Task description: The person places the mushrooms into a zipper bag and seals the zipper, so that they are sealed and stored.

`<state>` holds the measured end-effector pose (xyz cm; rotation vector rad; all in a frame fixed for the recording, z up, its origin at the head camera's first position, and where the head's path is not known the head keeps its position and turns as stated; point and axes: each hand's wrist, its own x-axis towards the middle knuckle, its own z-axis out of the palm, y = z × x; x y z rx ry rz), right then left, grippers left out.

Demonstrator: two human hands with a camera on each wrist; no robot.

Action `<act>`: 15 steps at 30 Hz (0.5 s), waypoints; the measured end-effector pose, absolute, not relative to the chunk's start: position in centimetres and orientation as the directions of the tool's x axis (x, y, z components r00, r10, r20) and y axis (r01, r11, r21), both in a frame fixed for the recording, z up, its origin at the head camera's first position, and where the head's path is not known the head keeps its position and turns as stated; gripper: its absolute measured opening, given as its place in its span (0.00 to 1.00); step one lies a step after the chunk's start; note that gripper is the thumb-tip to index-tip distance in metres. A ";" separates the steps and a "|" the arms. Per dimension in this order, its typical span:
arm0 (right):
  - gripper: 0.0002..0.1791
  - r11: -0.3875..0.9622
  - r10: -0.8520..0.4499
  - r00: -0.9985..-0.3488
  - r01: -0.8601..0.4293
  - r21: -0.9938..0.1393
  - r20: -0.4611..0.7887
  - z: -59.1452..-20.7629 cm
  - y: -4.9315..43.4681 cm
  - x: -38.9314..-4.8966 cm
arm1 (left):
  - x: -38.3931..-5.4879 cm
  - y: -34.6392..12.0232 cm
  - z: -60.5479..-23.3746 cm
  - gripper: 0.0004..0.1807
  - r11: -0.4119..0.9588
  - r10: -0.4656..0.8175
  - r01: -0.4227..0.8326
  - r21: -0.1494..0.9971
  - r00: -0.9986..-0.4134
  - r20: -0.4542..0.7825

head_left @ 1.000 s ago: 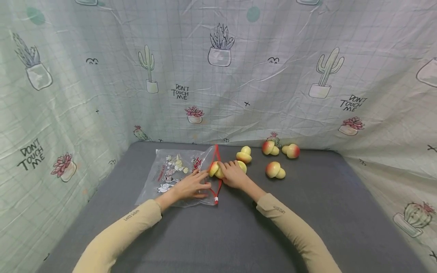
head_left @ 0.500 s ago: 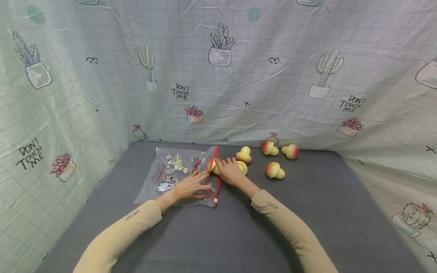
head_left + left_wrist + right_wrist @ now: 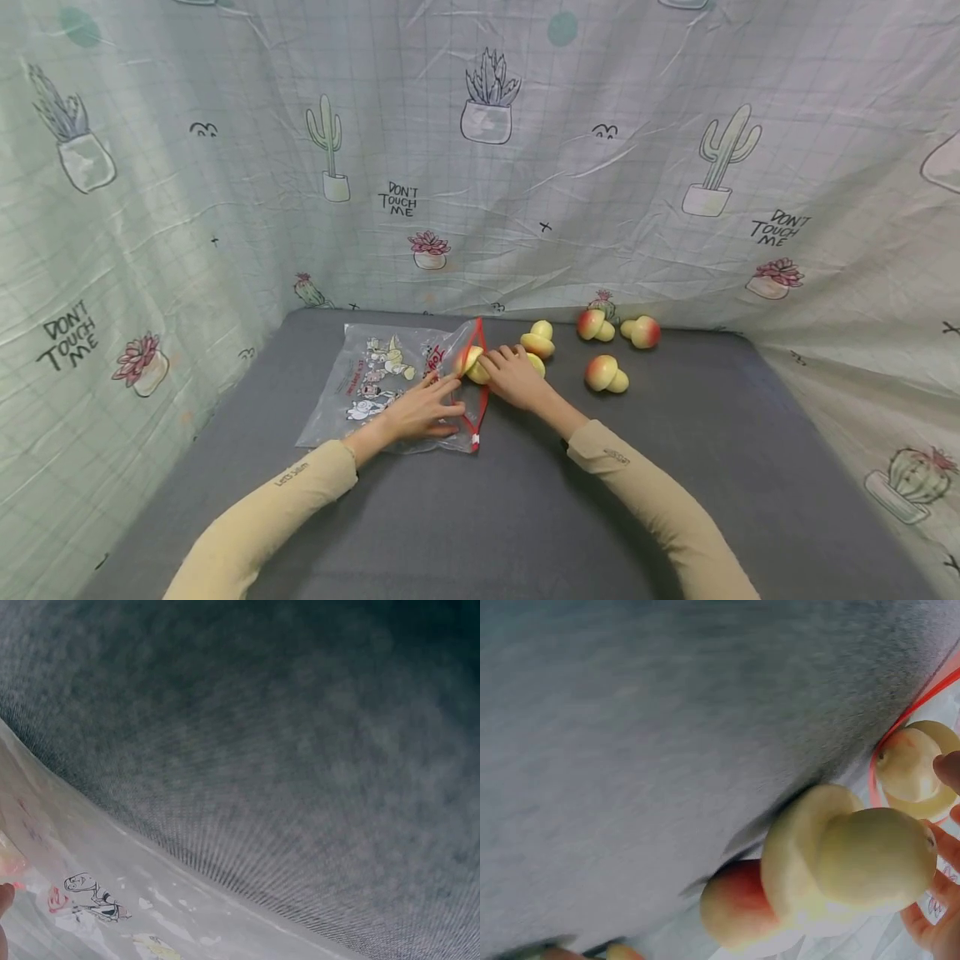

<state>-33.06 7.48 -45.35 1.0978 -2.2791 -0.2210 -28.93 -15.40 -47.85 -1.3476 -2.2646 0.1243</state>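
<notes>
A clear zip bag (image 3: 337, 408) with cartoon print lies flat, its red-edged mouth parted toward the right. My left hand (image 3: 420, 408) rests on it beside the mouth, fingers spread. A yellow-and-red toy mushroom (image 3: 472, 364) sits within the mouth; the same toy mushroom (image 3: 907, 769) shows behind the red edge in the right wrist view. My right hand (image 3: 517, 379) has its fingertips at this mushroom's stem side, not wrapped round it. Another toy mushroom (image 3: 877, 859) lies under the right hand, partly hidden in the head view. The left wrist view catches mostly table and bag (image 3: 172, 900).
Just behind the right hand stands a toy mushroom (image 3: 537, 339), stem up. Farther right lie a toy mushroom (image 3: 603, 374), one at the back (image 3: 594, 325) and another beside it (image 3: 641, 332). A patterned curtain (image 3: 570, 208) borders the grey table (image 3: 450, 525).
The right hand has pushed the toy mushroom slightly left into the bag mouth, then shifted a little right, so more of the mushroom shows. The left hand stays on the bag.
</notes>
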 end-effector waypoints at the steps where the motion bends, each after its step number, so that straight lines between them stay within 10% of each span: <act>1: 0.23 0.638 -0.762 -0.476 -0.666 0.386 0.439 -45.3 7.7 -33.0 | -28.9 -15.4 -47.8 0.17 0.506 0.845 0.801 -0.319 -0.387 0.369; 15: 0.19 0.561 -0.817 -0.403 -0.718 0.412 0.412 -45.8 8.9 -33.0 | -29.0 -15.4 -47.8 0.17 0.496 0.850 0.802 -0.334 -0.369 0.376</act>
